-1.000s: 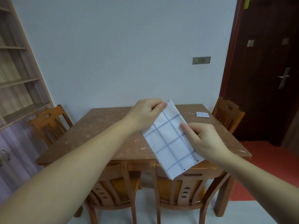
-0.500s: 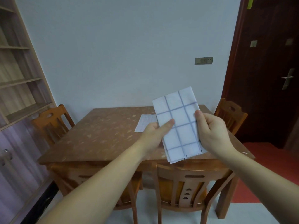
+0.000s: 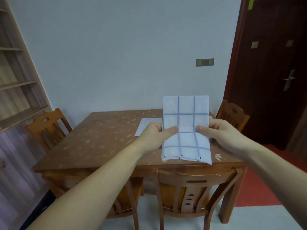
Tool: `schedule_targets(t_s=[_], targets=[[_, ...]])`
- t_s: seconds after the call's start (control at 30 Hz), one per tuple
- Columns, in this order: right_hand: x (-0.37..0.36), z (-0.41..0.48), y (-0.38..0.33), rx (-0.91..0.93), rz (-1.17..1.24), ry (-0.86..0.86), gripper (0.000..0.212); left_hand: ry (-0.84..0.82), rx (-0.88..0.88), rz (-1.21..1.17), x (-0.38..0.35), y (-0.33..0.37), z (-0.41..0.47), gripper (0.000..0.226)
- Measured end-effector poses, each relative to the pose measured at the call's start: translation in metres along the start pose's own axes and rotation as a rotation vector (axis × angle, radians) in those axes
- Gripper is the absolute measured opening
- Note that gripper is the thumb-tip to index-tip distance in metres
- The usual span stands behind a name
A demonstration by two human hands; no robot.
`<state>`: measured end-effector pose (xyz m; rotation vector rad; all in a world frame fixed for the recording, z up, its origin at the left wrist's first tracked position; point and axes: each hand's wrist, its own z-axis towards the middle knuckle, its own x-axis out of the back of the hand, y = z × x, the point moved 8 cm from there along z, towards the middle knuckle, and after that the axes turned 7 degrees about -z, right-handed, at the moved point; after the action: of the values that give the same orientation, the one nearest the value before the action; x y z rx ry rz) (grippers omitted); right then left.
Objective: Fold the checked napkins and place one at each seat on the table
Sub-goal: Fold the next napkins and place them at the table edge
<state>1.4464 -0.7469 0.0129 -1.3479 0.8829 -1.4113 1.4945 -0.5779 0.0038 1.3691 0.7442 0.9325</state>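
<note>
A white napkin with blue checks (image 3: 186,120), folded into a tall rectangle, is held upright in the air above the near right part of the brown wooden table (image 3: 99,138). My left hand (image 3: 156,135) pinches its left edge with the thumb on the front. Its right edge is pinched the same way by my right hand (image 3: 222,135). Another checked napkin (image 3: 147,124) lies flat on the table behind my left hand, partly hidden.
Wooden chairs stand at the left side (image 3: 46,128), the far right (image 3: 232,115) and the near edge (image 3: 196,195), with another near one under my left arm. A shelf unit (image 3: 15,80) rises on the left. A dark door (image 3: 274,72) is on the right.
The napkin has turned from tilted to upright and squared up. Both hands moved to grip it level at its two side edges. The view moved closer to the table.
</note>
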Motion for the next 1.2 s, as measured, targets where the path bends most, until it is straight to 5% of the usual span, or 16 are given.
schedule_targets(t_s=[0.1,0.23,0.4,0.7,0.83,0.97,1.07,1.2], targets=[[0.0,-0.001,0.0,0.031,0.058,-0.048,0.021,-0.029,0.04,-0.092,0.005,-0.005,0.002,0.026],[0.0,0.002,0.002,0.03,0.12,-0.076,0.051,-0.05,0.05,-0.261,0.006,-0.007,0.005,0.023],[0.004,0.006,0.007,-0.003,0.193,-0.07,0.05,-0.083,0.058,-0.266,0.005,-0.008,0.007,0.055],[0.008,0.001,-0.001,0.022,0.026,-0.025,0.047,0.039,0.085,-0.231,0.01,-0.004,0.005,0.026],[0.01,0.002,-0.004,0.086,-0.172,0.024,0.047,0.126,0.193,-0.211,0.015,-0.014,0.005,0.054],[0.003,0.001,-0.001,0.058,-0.251,0.001,0.046,0.265,-0.057,0.205,0.02,0.006,0.007,0.039],[0.004,0.002,-0.004,0.086,-0.248,0.096,0.026,0.245,-0.222,0.276,0.01,0.022,0.0,0.029],[-0.007,0.001,-0.026,0.219,-0.661,0.293,0.035,0.114,-0.346,0.389,-0.016,0.036,-0.006,0.021]])
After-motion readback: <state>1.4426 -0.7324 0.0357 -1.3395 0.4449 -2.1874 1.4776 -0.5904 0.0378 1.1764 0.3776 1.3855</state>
